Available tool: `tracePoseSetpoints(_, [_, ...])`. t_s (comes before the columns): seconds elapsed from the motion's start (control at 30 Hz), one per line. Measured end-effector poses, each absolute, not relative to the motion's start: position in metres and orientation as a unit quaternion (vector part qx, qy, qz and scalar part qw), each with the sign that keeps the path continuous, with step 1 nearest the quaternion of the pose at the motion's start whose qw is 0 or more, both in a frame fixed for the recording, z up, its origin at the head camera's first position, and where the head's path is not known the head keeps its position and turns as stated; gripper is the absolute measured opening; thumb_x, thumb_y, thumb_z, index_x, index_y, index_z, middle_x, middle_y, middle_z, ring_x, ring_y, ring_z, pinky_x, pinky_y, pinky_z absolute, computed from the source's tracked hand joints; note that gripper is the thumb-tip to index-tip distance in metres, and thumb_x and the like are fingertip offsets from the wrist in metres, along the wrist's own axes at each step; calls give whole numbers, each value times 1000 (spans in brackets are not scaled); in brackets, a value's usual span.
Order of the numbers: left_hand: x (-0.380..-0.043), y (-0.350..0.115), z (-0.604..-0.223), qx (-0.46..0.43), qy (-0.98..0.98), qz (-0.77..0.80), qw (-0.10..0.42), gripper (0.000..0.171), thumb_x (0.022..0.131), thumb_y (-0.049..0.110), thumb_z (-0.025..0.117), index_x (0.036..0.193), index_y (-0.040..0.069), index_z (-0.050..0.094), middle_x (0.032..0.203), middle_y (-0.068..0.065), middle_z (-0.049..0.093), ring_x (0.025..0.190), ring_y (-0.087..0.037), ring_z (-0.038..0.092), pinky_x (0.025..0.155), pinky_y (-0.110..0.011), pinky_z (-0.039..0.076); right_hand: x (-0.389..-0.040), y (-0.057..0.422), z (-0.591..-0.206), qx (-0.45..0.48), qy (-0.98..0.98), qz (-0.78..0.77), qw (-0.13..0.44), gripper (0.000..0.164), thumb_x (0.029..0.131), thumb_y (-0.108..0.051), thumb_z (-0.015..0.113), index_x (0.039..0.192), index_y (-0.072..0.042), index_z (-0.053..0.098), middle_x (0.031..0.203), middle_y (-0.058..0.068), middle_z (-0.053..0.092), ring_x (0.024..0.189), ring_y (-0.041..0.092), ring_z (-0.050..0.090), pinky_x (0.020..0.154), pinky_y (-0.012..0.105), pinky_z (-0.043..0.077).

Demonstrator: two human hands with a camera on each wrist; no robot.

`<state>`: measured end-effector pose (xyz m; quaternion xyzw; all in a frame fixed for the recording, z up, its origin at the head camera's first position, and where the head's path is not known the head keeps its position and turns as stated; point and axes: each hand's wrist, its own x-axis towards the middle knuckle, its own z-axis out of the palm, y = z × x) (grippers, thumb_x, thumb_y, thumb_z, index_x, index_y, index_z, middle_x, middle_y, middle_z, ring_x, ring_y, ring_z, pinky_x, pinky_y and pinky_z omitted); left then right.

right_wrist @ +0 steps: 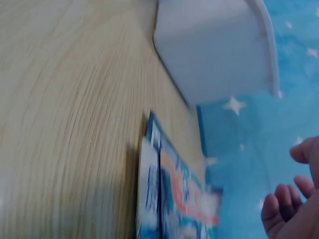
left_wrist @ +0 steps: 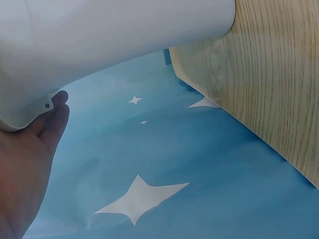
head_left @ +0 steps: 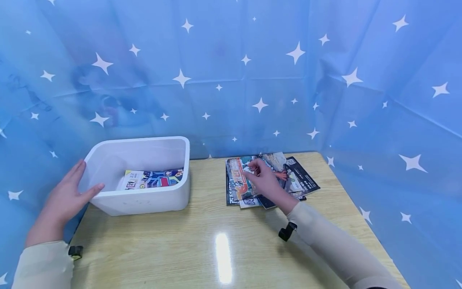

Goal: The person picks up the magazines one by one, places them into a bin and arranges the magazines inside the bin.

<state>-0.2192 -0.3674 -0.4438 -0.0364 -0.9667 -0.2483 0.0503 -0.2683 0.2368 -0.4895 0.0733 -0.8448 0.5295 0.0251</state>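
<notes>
A white storage bin (head_left: 144,204) stands at the left of the table with a colourful booklet (head_left: 151,180) lying inside. My left hand (head_left: 66,197) holds the bin's near left corner, thumb at the rim and fingers along the outer wall; the left wrist view shows the fingers (left_wrist: 59,117) beside a small holed tab. Above a loose pile of magazines (head_left: 234,170) hovers my right hand (head_left: 268,182), hiding part of them. Its loosely bent fingers (right_wrist: 284,196) hold nothing and are apart from the top magazine (right_wrist: 187,194) in the right wrist view.
The wooden table (head_left: 173,245) has a bright light reflection near its front. A blue curtain (head_left: 216,60) with white stars hangs behind it and along both sides. In the pile, a dark magazine (head_left: 304,176) sticks out to the right.
</notes>
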Motion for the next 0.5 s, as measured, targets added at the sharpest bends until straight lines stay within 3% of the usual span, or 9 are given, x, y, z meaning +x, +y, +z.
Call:
tracePoseSetpoints(0.13, [-218, -368, -444, -39, -966, -250, 54, 104, 110, 53, 63, 176, 3, 0, 182, -27, -4, 163, -62, 4, 118, -89, 15, -268, 261, -497, 72, -860, 502, 53, 24, 107, -22, 77, 123, -9, 64, 103, 9, 58, 85, 26, 55, 69, 35, 47])
tracePoseSetpoints(0.27, [-220, -368, -444, -36, -965, -253, 53, 105, 109, 54, 64, 176, 4, 0, 183, -27, -3, 163, -62, 4, 117, -90, 15, -266, 284, -504, 81, -875, 476, 39, 22, 108, -26, 76, 121, -13, 64, 100, 8, 59, 84, 26, 56, 67, 35, 48])
tracePoseSetpoints(0.5, [-220, -366, -442, -36, -965, -256, 50, 105, 110, 53, 64, 176, 3, 0, 182, -28, -4, 163, -62, 4, 118, -90, 14, -259, 318, -520, 83, -891, 447, 15, 28, 109, -20, 74, 126, 0, 65, 101, 9, 63, 87, 26, 58, 70, 34, 51])
